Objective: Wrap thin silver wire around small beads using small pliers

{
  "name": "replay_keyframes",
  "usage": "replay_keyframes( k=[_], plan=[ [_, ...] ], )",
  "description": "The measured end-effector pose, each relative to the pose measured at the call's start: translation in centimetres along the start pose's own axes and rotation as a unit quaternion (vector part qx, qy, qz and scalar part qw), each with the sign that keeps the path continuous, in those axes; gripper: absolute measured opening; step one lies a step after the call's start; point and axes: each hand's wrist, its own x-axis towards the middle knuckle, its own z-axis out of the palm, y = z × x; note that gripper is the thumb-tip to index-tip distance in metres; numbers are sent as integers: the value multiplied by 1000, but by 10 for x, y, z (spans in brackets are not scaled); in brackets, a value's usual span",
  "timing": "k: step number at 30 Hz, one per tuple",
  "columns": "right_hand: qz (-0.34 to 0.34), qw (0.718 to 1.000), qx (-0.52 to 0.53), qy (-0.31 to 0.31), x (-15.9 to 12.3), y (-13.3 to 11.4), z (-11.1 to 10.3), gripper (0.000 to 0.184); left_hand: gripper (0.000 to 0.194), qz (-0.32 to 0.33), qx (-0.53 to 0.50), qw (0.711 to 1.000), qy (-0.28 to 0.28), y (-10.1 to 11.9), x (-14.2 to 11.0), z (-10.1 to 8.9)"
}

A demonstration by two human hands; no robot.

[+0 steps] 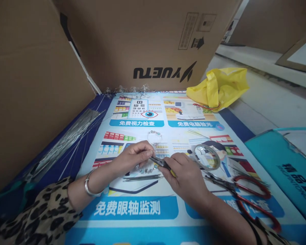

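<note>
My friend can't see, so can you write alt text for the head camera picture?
A person's right hand holds pliers, tips at the pinching left hand, above a printed poster. Beaded loops, red-handled scissors and a yellow bag lie nearby.

The right hand [185, 174] partly hides the pliers [159, 162].

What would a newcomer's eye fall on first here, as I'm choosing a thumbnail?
Probably the bright yellow bag at the poster's far right corner, then the upside-down YUETU lettering on the cardboard standing behind. In the middle, the right hand holds pliers with their tip at the left hand, while red-handled scissors lie to the right.
</note>
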Motion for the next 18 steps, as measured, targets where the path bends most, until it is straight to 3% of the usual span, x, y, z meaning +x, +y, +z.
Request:
replay_keyframes(
  k=[12, 18],
  plan=[
    [-3, 1000, 15, -15, -1, 0, 3, 24, 21, 19, 60, 997, 33, 3, 1, 1],
    [52, 995, 70, -37, -1, 4, 6, 24, 20, -31, -21, 999, 26, 2, 1, 1]
  ],
)
